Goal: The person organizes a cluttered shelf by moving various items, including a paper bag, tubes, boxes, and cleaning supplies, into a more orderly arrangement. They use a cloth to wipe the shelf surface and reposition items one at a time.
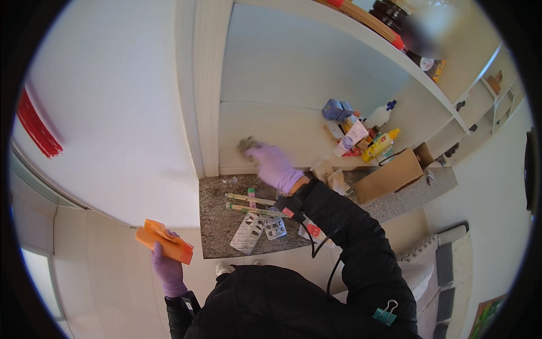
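Note:
My left hand (167,271), in a purple glove, holds an orange soft packet (164,241) out over the floor to the left of the counter. My right hand (273,166), gloved the same way, reaches into the white shelf compartment (279,123). Its fingers are on a crumpled greyish cloth or wad (247,145), blurred, at the lower left of the shelf surface. Below that hand, the speckled granite ledge (216,237) carries two long wrapped sticks (250,198), a green-and-pink small item (252,195) and silver blister packs (247,233).
Bottles, a pink-white tube (351,137), a yellow bottle (380,145) and blue boxes (337,110) crowd the compartment's right side. An open cardboard box (389,176) stands on the ledge, near small packets (337,182). A black cable (312,245) hangs below my right sleeve.

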Demonstrator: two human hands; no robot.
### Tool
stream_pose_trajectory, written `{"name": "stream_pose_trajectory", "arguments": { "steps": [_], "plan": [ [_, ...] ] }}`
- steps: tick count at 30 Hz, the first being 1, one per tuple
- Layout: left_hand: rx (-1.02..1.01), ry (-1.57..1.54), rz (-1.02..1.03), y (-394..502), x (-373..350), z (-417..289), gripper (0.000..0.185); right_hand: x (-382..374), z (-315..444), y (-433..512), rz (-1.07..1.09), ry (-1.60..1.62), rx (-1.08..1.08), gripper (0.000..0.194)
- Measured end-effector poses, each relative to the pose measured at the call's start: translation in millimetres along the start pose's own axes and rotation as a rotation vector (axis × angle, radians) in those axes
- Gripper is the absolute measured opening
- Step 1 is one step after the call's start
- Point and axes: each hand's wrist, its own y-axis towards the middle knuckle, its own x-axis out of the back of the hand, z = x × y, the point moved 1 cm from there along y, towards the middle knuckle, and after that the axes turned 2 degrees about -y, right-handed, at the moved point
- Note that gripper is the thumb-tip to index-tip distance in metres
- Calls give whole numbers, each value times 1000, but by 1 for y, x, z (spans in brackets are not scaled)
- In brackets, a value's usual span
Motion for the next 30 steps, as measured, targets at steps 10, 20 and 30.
{"name": "stream_pose_trajectory", "arguments": {
  "steps": [10,20,30],
  "plan": [
    [-31,64,-6,1,4,1,59,85,-126,13,170,-379,-553,31],
    [-137,114,-156,-31,37,-26,54,52,-175,112,222,-741,-964,27],
    [-126,72,-118,-26,30,-32,48,-31,-55,162,-33,-474,-204,27]
  ]
}}
